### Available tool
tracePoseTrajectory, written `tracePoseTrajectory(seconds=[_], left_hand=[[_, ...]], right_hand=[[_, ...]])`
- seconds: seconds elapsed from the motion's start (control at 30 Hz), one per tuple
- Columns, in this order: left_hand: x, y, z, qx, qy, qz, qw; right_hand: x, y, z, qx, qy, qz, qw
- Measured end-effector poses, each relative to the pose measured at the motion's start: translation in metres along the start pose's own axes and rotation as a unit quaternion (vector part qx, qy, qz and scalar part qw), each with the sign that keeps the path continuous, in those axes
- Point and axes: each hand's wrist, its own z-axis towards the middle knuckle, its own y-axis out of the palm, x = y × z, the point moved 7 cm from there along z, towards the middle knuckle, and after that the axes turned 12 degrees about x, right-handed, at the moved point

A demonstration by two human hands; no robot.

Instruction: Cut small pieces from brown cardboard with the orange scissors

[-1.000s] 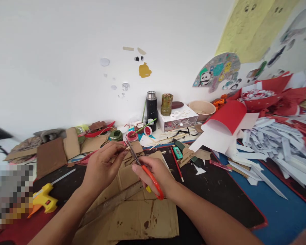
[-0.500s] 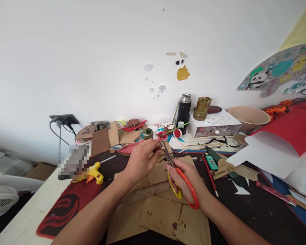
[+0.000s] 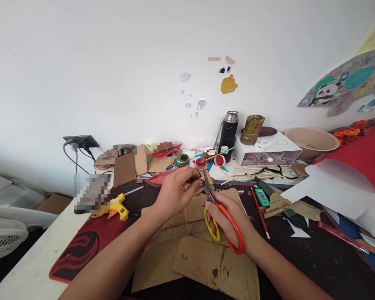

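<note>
My right hand grips a pair of scissors with one orange and one yellow handle loop, the blades pointing up and away. My left hand pinches a thin wooden stick right at the scissor blades. Both hands hover over flat pieces of brown cardboard and a wooden ruler lying on the dark desk mat.
A yellow glue gun lies left of the cardboard. Paint pots, a black flask, a white box and a beige bowl line the wall. A red pencil, a green cutter and curled red-and-white paper are at right.
The view has swung left, bringing the wall socket and a fan into sight. The hands stay together, with the stick held at the scissor blades.
</note>
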Motion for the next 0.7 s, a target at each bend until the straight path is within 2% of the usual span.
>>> tracePoseTrajectory(seconds=[0.13, 0.37, 0.7], left_hand=[[0.007, -0.005, 0.002, 0.002, 0.002, -0.007, 1.0], [0.018, -0.011, 0.004, -0.001, 0.008, -0.018, 1.0], [0.013, -0.008, 0.004, -0.004, 0.002, -0.01, 1.0]], right_hand=[[-0.005, 0.0, -0.002, -0.015, -0.01, 0.011, 1.0], [-0.002, 0.009, -0.007, -0.056, 0.022, 0.03, 0.998], [-0.003, 0.004, -0.005, -0.01, 0.024, -0.014, 1.0]])
